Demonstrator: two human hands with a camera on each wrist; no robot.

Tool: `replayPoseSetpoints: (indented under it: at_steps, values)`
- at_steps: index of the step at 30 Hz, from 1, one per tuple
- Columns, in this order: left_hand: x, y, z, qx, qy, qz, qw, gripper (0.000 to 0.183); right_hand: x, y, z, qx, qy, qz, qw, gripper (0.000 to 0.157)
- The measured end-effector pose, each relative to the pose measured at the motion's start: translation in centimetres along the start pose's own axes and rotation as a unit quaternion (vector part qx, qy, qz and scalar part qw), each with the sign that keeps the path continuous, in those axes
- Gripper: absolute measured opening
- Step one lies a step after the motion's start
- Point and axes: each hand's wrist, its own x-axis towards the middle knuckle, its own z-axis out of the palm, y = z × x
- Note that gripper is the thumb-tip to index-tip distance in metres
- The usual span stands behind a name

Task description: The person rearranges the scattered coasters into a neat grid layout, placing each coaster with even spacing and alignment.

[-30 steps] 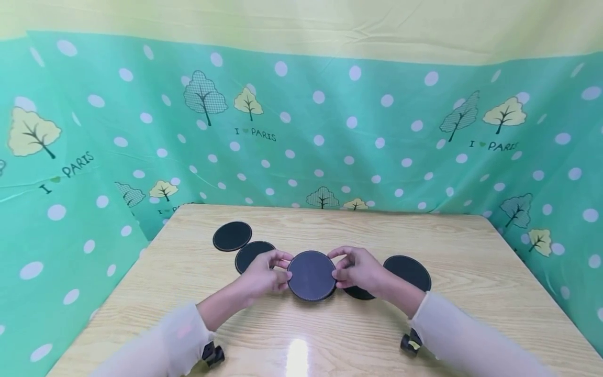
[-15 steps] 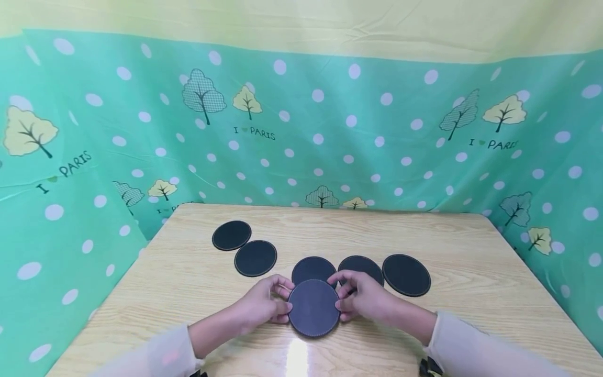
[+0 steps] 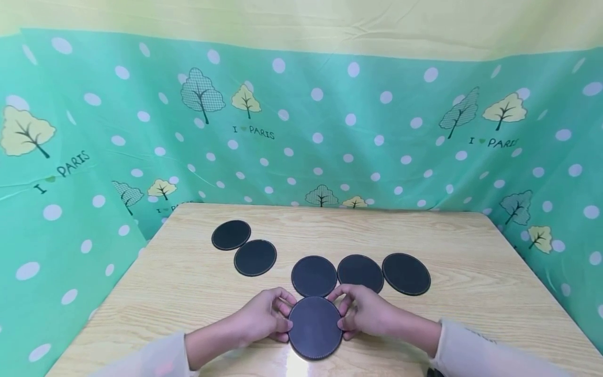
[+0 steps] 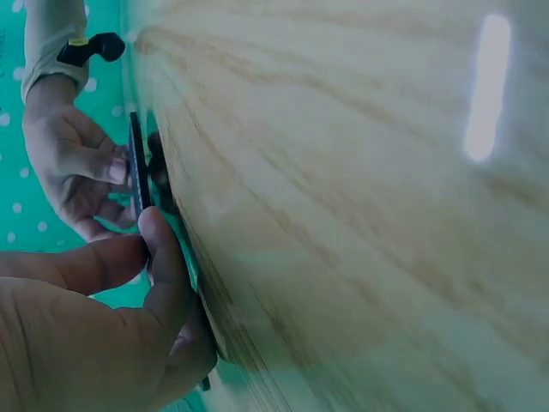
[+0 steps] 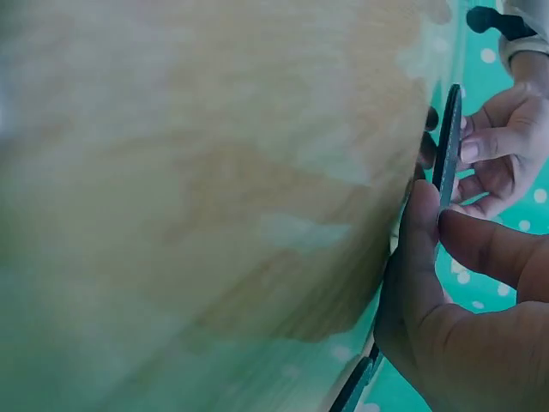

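A round black coaster (image 3: 315, 329) with a stitched rim is held by both hands near the front of the table. My left hand (image 3: 264, 319) pinches its left edge, my right hand (image 3: 367, 314) its right edge. Seen edge-on in the left wrist view, the coaster (image 4: 137, 163) is a thin dark disc between thumb and fingers. The right wrist view shows the same coaster (image 5: 447, 142) just over the tabletop. Directly behind it lies another black coaster (image 3: 314, 276), overlapped by the held one's far rim in the head view.
To the right lie a black coaster (image 3: 360, 272), partly behind the right hand, and another coaster (image 3: 406, 274). At the back left are two more, a nearer coaster (image 3: 255, 257) and a farther coaster (image 3: 231, 234). A green dotted curtain (image 3: 282, 131) hangs behind the wooden table (image 3: 188, 293).
Both hands have drawn the held coaster toward the front of the table. The coaster behind it, covered at first, now shows almost whole.
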Motion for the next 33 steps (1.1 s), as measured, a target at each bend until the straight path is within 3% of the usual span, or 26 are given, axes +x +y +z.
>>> replayPoseSetpoints:
  at_steps: [18, 26, 33]
  values:
    - [0.23, 0.46, 0.50, 0.064, 0.019, -0.009, 0.9977, 0.044, 0.30, -0.11, 0.69, -0.095, 0.029, 0.001, 0.995, 0.050]
    - [0.41, 0.85, 0.60, 0.098, 0.019, 0.000, 0.9950, 0.039, 0.50, -0.19, 0.41, -0.097, 0.010, -0.002, 0.995, 0.046]
    - [0.15, 1.00, 0.59, 0.090, 0.018, 0.001, 0.9958, 0.038, 0.55, -0.08, 0.15, -0.093, 0.002, -0.005, 0.996, 0.046]
